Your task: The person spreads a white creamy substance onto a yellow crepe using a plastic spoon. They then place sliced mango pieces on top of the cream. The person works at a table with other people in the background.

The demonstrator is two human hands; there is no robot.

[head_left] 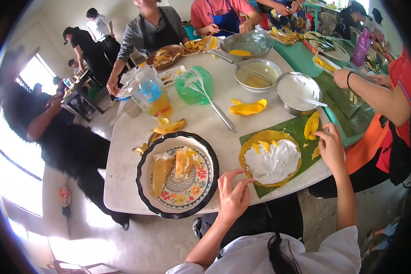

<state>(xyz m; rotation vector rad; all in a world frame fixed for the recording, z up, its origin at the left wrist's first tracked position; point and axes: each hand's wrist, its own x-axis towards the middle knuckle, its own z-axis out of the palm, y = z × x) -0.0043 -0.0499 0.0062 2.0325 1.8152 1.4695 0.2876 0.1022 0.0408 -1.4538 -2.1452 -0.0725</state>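
A yellow crepe [246, 157] spread with white cream [274, 166] lies flat on a green banana leaf [285, 130] at the table's near edge. Small mango pieces [263, 146] rest on its far part. My left hand [233, 194] is beside the crepe's left edge, fingers bent and apart, holding nothing. On the right, my right hand [332, 148] has its fingers apart at a mango slice [312, 125] on the leaf; whether they touch it is unclear. A black-rimmed flowered dish [144, 192] holds a folded crepe [163, 176] and a cream-filled piece [185, 163].
Beyond the leaf stand a cream bowl [315, 82], a bowl with a whisk [260, 91] and a mango piece [249, 107]. Another whisk [221, 116] leans from a green bowl [182, 91]. Banana peels [169, 126] lie behind the dish. Other people work around the table.
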